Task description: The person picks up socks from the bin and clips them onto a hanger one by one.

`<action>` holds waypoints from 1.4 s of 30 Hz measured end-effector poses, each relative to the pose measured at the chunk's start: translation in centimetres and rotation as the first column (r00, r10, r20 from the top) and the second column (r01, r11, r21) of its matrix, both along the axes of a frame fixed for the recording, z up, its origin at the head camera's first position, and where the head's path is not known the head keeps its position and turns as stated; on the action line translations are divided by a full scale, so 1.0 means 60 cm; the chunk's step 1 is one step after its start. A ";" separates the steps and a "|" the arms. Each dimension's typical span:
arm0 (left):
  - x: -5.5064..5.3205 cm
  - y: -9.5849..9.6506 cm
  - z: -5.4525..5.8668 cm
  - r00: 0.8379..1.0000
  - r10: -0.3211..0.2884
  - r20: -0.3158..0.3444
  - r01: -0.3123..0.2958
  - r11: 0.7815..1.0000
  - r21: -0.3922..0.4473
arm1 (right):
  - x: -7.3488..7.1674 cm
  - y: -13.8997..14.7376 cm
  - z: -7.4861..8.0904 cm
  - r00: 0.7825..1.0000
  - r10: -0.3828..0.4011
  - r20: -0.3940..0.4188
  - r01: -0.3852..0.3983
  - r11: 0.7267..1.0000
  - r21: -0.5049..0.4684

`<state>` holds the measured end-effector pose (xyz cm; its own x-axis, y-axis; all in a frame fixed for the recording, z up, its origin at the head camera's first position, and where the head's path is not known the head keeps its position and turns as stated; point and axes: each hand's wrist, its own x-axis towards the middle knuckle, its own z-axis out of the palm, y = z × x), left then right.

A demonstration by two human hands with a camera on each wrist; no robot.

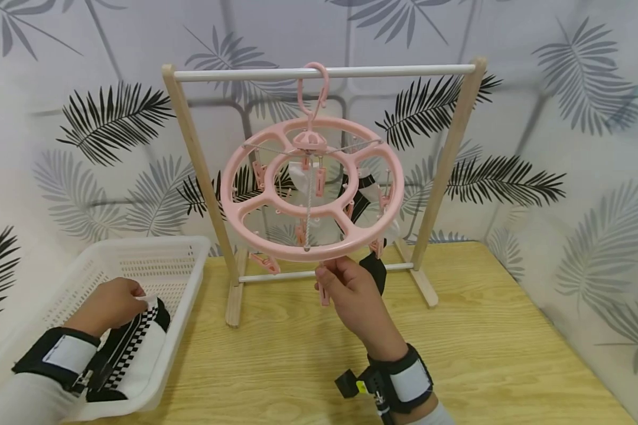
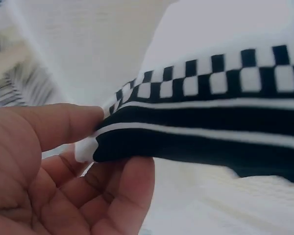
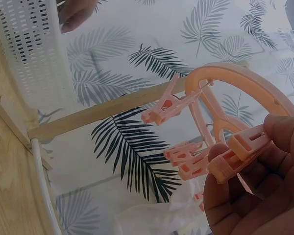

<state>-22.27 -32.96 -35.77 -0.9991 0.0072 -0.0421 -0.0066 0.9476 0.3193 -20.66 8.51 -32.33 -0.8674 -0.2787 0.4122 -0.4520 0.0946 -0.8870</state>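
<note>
In the head view, my left hand [image 1: 108,304] is over the white basket and pinches the end of a black-and-white sock [image 1: 147,354] with a checkered band. The left wrist view shows that sock [image 2: 210,112] between thumb and fingers, stretching off to the right. My right hand [image 1: 355,295] grips a pink clothespin [image 1: 324,294] at the front of a round pink drying hanger [image 1: 231,189]. Up close in the right wrist view, thumb and fingers are on the clothespin [image 3: 240,149]. More black-and-white pieces, among them a striped sock [image 1: 361,195], hang at the hanger's back and right.
A wooden stand with a white top rail [image 1: 404,71] bears the hanger by its hook [image 1: 319,88]. The perforated white basket [image 1: 191,277] stands at the left of the wood-grain table [image 1: 276,354]. Behind is a leaf-patterned backdrop [image 1: 590,177]. Several other pink clothespins [image 1: 266,262] dangle from the hanger.
</note>
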 end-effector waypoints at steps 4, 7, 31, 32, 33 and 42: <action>0.006 0.025 0.040 0.994 -0.060 -0.092 0.058 0.998 -0.022 | 0.013 -0.001 0.018 1.000 -0.011 0.003 0.011 1.000 0.011; 0.016 0.044 0.068 0.983 -0.081 -0.164 0.080 0.997 -0.014 | 0.013 -0.001 0.018 1.000 -0.021 0.013 0.021 1.000 0.016; 0.111 0.109 0.150 0.912 0.110 -0.395 -0.029 0.978 0.204 | 0.016 0.003 0.019 0.999 -0.023 0.045 0.023 1.000 -0.001; 0.116 0.114 0.150 0.908 0.107 -0.405 -0.020 0.977 0.214 | 0.016 0.003 0.018 0.999 -0.022 0.042 0.022 1.000 -0.002; 0.120 0.120 0.151 0.905 0.103 -0.412 -0.010 0.975 0.223 | 0.016 0.003 0.018 0.999 -0.022 0.040 0.022 1.000 -0.002; 0.144 0.200 0.136 0.866 0.018 -0.499 0.161 0.936 0.313 | 0.015 0.005 0.018 1.000 -0.014 0.012 0.014 1.000 -0.006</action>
<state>-13.65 -20.94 -27.61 -0.8841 0.0032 0.4673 0.2978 0.7745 0.5581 -19.75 8.80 -31.26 -0.8760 -0.2640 0.4038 -0.4404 0.0959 -0.8927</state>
